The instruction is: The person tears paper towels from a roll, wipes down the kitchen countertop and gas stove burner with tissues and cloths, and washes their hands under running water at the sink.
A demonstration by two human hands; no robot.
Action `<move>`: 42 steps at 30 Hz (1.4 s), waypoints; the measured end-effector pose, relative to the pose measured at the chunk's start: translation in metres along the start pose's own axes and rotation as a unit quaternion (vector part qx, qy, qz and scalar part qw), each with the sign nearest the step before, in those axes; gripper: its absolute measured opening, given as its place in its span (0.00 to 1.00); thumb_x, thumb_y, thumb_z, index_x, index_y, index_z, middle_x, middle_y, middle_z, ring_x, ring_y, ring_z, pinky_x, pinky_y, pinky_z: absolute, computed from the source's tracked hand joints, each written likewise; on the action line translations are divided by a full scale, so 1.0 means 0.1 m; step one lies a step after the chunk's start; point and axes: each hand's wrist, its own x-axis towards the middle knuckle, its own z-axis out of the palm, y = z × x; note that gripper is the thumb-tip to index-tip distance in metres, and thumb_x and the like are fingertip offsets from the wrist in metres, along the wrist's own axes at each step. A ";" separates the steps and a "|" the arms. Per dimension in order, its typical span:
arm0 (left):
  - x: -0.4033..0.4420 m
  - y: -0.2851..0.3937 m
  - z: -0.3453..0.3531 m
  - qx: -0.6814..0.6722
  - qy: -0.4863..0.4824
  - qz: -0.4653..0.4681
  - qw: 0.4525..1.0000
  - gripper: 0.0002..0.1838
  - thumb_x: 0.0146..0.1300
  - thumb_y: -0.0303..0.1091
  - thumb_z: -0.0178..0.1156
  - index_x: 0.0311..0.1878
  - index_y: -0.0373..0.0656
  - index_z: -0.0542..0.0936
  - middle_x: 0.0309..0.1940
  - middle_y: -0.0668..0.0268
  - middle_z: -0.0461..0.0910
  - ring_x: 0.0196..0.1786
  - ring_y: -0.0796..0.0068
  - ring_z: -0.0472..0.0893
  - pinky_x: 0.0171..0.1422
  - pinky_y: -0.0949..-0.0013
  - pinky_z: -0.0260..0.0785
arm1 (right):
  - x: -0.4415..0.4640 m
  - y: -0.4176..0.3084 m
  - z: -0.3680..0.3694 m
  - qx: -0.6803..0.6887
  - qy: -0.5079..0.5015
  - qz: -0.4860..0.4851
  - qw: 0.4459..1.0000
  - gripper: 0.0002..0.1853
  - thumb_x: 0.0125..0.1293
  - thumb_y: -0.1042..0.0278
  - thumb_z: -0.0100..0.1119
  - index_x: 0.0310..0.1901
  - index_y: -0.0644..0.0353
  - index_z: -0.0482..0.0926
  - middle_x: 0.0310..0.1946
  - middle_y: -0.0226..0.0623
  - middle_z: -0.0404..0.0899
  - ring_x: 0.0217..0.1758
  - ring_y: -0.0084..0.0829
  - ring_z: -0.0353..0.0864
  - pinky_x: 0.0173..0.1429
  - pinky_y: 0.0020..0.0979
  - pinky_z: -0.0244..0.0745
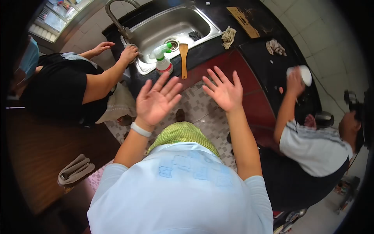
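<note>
Both of my hands are raised in front of the counter, palms turned up and fingers spread, with nothing in them. My left hand (156,100) is nearest to a white spray bottle (164,67) with a green and white trigger head, which stands at the sink's front edge. To the right of the bottle lies a wooden spatula (184,61), its blade by the sink rim. My right hand (226,89) is held before the dark red cabinet front (237,74), touching nothing. A pale band (141,130) circles my left wrist.
A steel sink (213,30) with a faucet (125,32) is set in the black counter. Crumpled cloths (229,38) and a wooden board (243,22) lie right of it. One person (97,84) wipes at left; another (311,148) holds something white at right. A folded towel (76,170) is lower left.
</note>
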 end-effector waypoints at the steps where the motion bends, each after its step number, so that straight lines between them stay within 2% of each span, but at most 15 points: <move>1: 0.02 0.13 -0.02 -0.015 -0.014 0.018 1.000 0.30 0.70 0.51 0.41 0.70 0.46 0.57 0.69 0.54 0.58 0.72 0.57 0.56 0.73 0.51 0.48 | 0.23 -0.02 0.08 0.005 -0.014 0.008 1.000 0.36 0.67 0.39 0.43 0.65 0.61 0.60 0.64 0.45 0.59 0.65 0.52 0.61 0.65 0.56 0.58; 8: 0.07 0.91 -0.05 -0.064 -0.044 0.122 0.989 0.30 0.70 0.51 0.42 0.69 0.46 0.59 0.68 0.53 0.59 0.72 0.56 0.56 0.73 0.51 0.48 | 1.22 0.08 0.33 0.003 0.020 0.081 0.996 0.35 0.66 0.40 0.45 0.64 0.62 0.62 0.62 0.47 0.62 0.64 0.52 0.62 0.66 0.55 0.58; 10: 0.08 1.04 -0.04 -0.055 -0.038 0.145 0.987 0.28 0.71 0.49 0.40 0.69 0.44 0.60 0.67 0.52 0.60 0.71 0.56 0.58 0.72 0.51 0.50 | 1.43 0.06 0.31 0.007 0.024 0.092 0.995 0.33 0.66 0.43 0.46 0.64 0.61 0.62 0.63 0.47 0.63 0.65 0.50 0.63 0.66 0.53 0.59; 11: 0.09 1.09 -0.06 -0.041 -0.015 0.147 0.988 0.27 0.71 0.48 0.39 0.68 0.43 0.60 0.66 0.52 0.62 0.70 0.55 0.60 0.72 0.52 0.52 | 1.51 0.04 0.36 -0.001 0.031 0.098 0.995 0.27 0.67 0.49 0.48 0.60 0.62 0.67 0.58 0.46 0.70 0.62 0.46 0.67 0.64 0.50 0.63; 12: 0.11 1.13 -0.06 -0.029 0.007 0.150 0.988 0.26 0.72 0.46 0.39 0.68 0.42 0.60 0.65 0.51 0.63 0.69 0.55 0.62 0.71 0.52 0.54 | 1.63 -0.01 0.31 -0.002 0.030 0.107 0.994 0.27 0.67 0.49 0.48 0.60 0.62 0.67 0.58 0.46 0.70 0.62 0.46 0.67 0.64 0.50 0.63; 14: 0.16 1.11 -0.04 0.015 0.032 0.156 0.987 0.25 0.72 0.44 0.38 0.66 0.38 0.62 0.61 0.51 0.68 0.65 0.55 0.67 0.68 0.54 0.60 | 1.89 -0.13 0.22 -0.050 0.077 0.096 0.991 0.21 0.67 0.56 0.52 0.55 0.61 0.71 0.51 0.42 0.74 0.56 0.43 0.72 0.60 0.46 0.68; 15: 0.20 1.12 -0.03 0.033 0.040 0.159 0.986 0.25 0.73 0.43 0.38 0.65 0.37 0.62 0.60 0.51 0.69 0.64 0.54 0.68 0.68 0.54 0.60 | 2.03 -0.19 0.25 -0.101 0.099 0.103 0.985 0.16 0.66 0.62 0.55 0.52 0.60 0.74 0.46 0.39 0.77 0.52 0.38 0.75 0.56 0.39 0.73; 18: 0.38 1.16 0.13 0.072 0.076 0.181 0.978 0.23 0.72 0.40 0.40 0.63 0.34 0.65 0.57 0.51 0.72 0.62 0.55 0.71 0.66 0.55 0.64 | 2.47 -0.32 0.36 -0.294 0.123 0.092 0.943 0.15 0.65 0.66 0.57 0.51 0.62 0.74 0.42 0.40 0.78 0.43 0.33 0.80 0.46 0.30 0.79; 20: 0.53 1.22 0.15 0.085 0.133 0.203 0.966 0.21 0.71 0.36 0.42 0.60 0.33 0.67 0.54 0.51 0.74 0.60 0.57 0.72 0.64 0.57 0.66 | 2.78 -0.38 0.46 -0.361 0.088 0.102 0.923 0.16 0.64 0.65 0.58 0.51 0.65 0.73 0.40 0.40 0.79 0.41 0.30 0.80 0.44 0.29 0.79; 23: 0.75 1.31 0.21 -0.017 0.199 0.252 0.947 0.18 0.68 0.30 0.43 0.57 0.30 0.69 0.53 0.52 0.75 0.59 0.58 0.73 0.64 0.60 0.68 | 3.12 -0.38 0.72 -0.452 0.043 0.103 0.885 0.17 0.63 0.66 0.59 0.50 0.65 0.73 0.42 0.41 0.78 0.40 0.31 0.81 0.42 0.28 0.79; 28: 1.00 1.41 0.24 -0.040 0.225 0.337 0.913 0.18 0.65 0.25 0.45 0.57 0.27 0.68 0.56 0.50 0.71 0.63 0.56 0.70 0.68 0.57 0.64 | 3.57 -0.52 0.55 -0.424 0.003 0.159 0.891 0.17 0.63 0.66 0.59 0.50 0.65 0.73 0.45 0.44 0.76 0.39 0.35 0.80 0.41 0.29 0.79; 32: 1.02 1.30 0.31 -0.053 0.252 0.390 0.884 0.18 0.65 0.24 0.46 0.56 0.26 0.68 0.56 0.49 0.71 0.63 0.54 0.69 0.69 0.56 0.62 | 3.84 -0.83 0.09 -0.430 0.084 0.151 0.886 0.17 0.61 0.66 0.61 0.48 0.66 0.74 0.42 0.43 0.78 0.37 0.38 0.80 0.40 0.33 0.79; 35: 1.02 1.18 0.34 -0.065 0.251 0.399 0.879 0.18 0.65 0.24 0.46 0.56 0.26 0.68 0.57 0.49 0.71 0.64 0.54 0.68 0.69 0.56 0.62 | 4.17 -1.23 -0.17 -0.439 0.180 0.074 0.877 0.13 0.62 0.66 0.59 0.44 0.66 0.75 0.36 0.42 0.79 0.33 0.36 0.80 0.35 0.31 0.80; 38: 1.11 1.04 0.46 -0.081 0.271 0.407 0.869 0.18 0.65 0.24 0.45 0.56 0.26 0.68 0.56 0.47 0.71 0.63 0.53 0.69 0.69 0.56 0.62 | 4.61 -1.70 -0.40 -0.441 0.155 0.002 0.884 0.13 0.64 0.65 0.57 0.43 0.65 0.74 0.34 0.43 0.79 0.28 0.34 0.80 0.32 0.30 0.80; 42: 1.78 0.96 0.58 -0.089 0.290 0.373 0.877 0.17 0.65 0.23 0.43 0.55 0.27 0.68 0.54 0.46 0.73 0.61 0.53 0.71 0.67 0.56 0.65 | 5.14 -1.95 -0.23 -0.341 0.246 0.031 0.907 0.24 0.70 0.54 0.48 0.52 0.71 0.66 0.45 0.51 0.76 0.41 0.45 0.81 0.38 0.35 0.82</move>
